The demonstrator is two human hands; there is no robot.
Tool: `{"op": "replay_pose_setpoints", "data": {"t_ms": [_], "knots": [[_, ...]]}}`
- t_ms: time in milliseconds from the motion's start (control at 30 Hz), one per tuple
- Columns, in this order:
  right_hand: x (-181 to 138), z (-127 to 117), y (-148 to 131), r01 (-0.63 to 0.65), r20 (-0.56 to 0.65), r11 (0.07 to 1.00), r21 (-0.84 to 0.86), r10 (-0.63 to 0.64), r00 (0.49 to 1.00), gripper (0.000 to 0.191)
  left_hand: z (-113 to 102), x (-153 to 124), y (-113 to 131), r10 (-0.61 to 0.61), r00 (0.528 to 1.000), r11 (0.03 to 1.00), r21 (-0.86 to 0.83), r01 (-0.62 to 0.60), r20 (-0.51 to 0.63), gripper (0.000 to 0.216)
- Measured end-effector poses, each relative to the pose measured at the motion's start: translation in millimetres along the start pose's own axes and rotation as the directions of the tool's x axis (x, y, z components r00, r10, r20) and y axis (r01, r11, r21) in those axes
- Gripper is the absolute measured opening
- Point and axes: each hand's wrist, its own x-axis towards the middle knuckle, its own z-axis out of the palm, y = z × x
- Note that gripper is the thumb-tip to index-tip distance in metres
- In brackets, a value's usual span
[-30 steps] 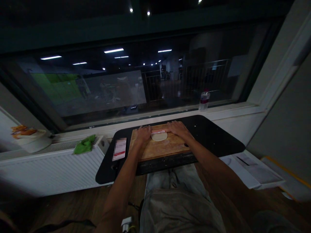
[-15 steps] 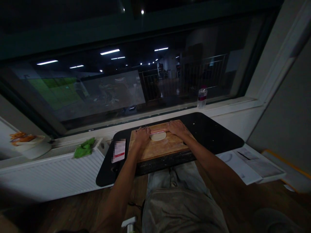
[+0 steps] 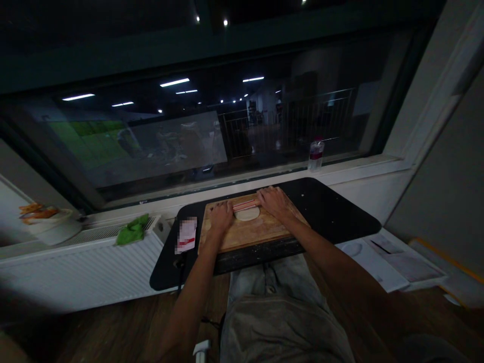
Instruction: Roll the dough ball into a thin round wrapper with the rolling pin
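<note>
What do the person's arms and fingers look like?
The left forearm and right forearm are bare, with no sleeve, watch or cable visible. The left fingers and right fingers wear no gloves; it's too dark to rule out rings.

No text can be read: the reddish strip (image 3: 242, 206) on the rolling pin (image 3: 247, 204) over the wooden board (image 3: 260, 233), the partly pixelated phone (image 3: 188, 233) left of the board, and the bottle's label (image 3: 316, 156) beyond the board's right side are too small or blurred.
</note>
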Motion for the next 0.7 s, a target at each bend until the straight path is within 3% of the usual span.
{"op": "replay_pose_setpoints", "data": {"t_ms": [233,400,533,600,700], "knots": [[0,-4,-3,-0.021,0.132,0.999,0.032,0.016,0.991,0.061,12,9,-10,-0.099,0.972,0.942,-0.336,0.022,-0.213,0.055],[2,-7,0,-0.224,0.112,0.974,0.033,0.219,0.969,0.071,13,10,-12,-0.253,0.883,0.814,-0.580,-0.027,-0.395,0.052],[1,-11,8,-0.349,0.104,0.933,0.084,0.340,0.935,0.060,9,9,-13,-0.398,0.829,0.726,-0.687,0.022,-0.394,0.050],[0,-14,12,-0.398,0.134,0.912,0.095,0.385,0.913,0.057,9,9,-13,-0.411,0.846,0.716,-0.695,0.069,-0.339,0.049],[0,-16,14,-0.436,0.132,0.893,0.109,0.421,0.897,0.063,13,9,-12,-0.296,0.935,0.754,-0.648,0.106,-0.192,0.047]]}}
